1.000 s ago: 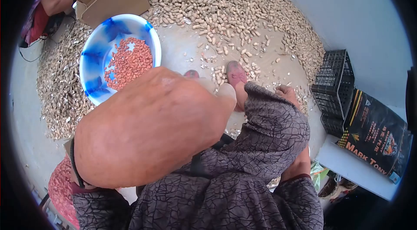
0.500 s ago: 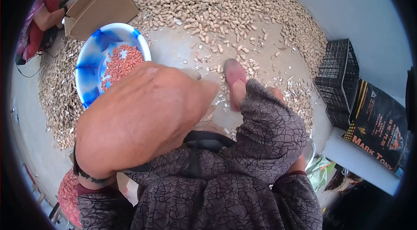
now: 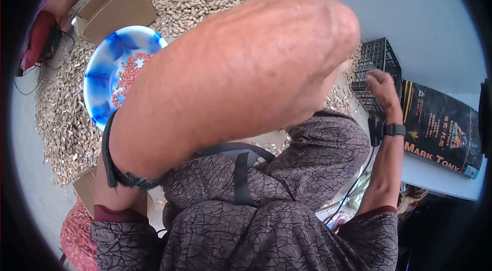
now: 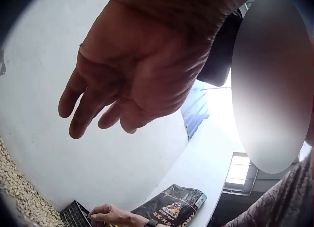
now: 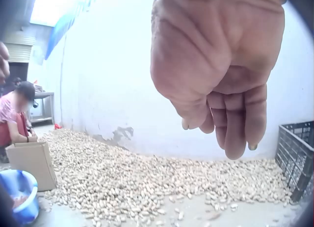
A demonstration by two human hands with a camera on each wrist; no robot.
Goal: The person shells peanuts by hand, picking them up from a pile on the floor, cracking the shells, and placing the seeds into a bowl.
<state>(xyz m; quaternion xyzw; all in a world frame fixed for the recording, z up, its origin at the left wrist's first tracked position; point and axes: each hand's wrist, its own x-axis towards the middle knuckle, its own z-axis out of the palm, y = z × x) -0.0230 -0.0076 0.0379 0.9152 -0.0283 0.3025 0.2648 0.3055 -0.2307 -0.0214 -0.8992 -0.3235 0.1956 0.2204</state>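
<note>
My left hand (image 3: 307, 40) looms very close to the head camera, back up, its fingers hidden beneath. In the left wrist view, the left hand (image 4: 137, 65) shows its palm, with slightly bent, spread fingers and nothing held. My right hand (image 3: 383, 88) is lifted in front of the black crate (image 3: 366, 74), wrist bent and fingers drooping. Palm and loosely bent fingers of the right hand (image 5: 221, 65) hang empty in the right wrist view, above peanuts in shells (image 5: 147, 178). A blue-and-white basin (image 3: 97, 79) holds red shelled kernels (image 3: 125, 79), partly covered by my left arm.
Beyond the basin stands a cardboard box (image 3: 120, 15), with another person (image 3: 46, 30) beside it. A black printed bag (image 3: 441, 127) lies at the right, by the wall (image 3: 420, 25). A reddish sack (image 3: 79, 227) is at the lower left.
My left hand has swung up and to the right across the view. The right hand has come out from beside the knee and risen toward the crate. The foot is now covered.
</note>
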